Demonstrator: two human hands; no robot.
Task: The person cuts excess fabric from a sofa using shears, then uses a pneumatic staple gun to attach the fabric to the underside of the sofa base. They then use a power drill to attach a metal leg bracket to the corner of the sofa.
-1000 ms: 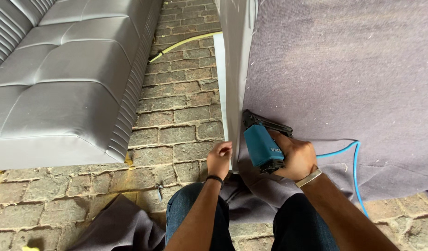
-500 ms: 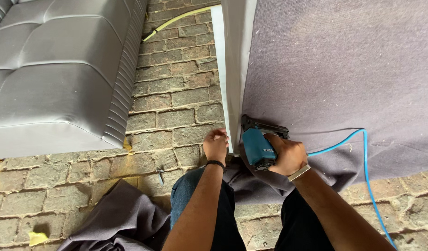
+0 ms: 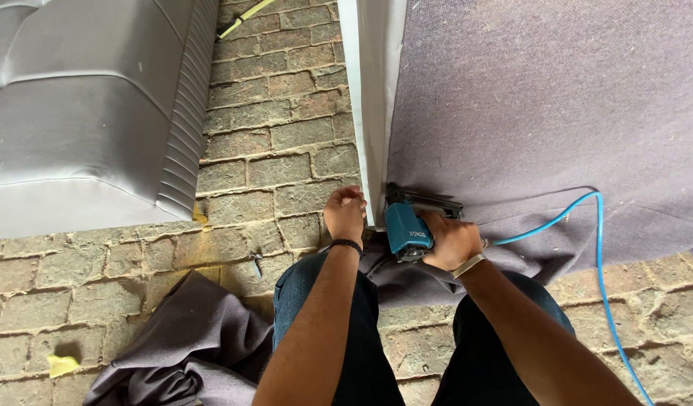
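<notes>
My right hand [image 3: 450,240] grips a teal air stapler [image 3: 408,225], its black nose pressed on the near corner of a panel covered in grey-purple felt fabric [image 3: 542,98]. A blue air hose [image 3: 596,256] runs from the stapler to the right and down. My left hand [image 3: 345,213] pinches the fabric edge against the panel's white side [image 3: 369,90], just left of the stapler. A dark band sits on my left wrist and a pale band on my right.
A grey upholstered seat cushion [image 3: 83,113] lies on the brick floor [image 3: 279,150] at the left. Loose grey fabric [image 3: 188,353] is heaped by my left knee. Yellow foam scraps [image 3: 60,365] lie near the bottom left, and a yellow strip [image 3: 245,16] at the top.
The view has shifted down and closer, so the cushion and panel slide upward in frame. Both hands stay on the same corner, with the stapler still pressed there.
</notes>
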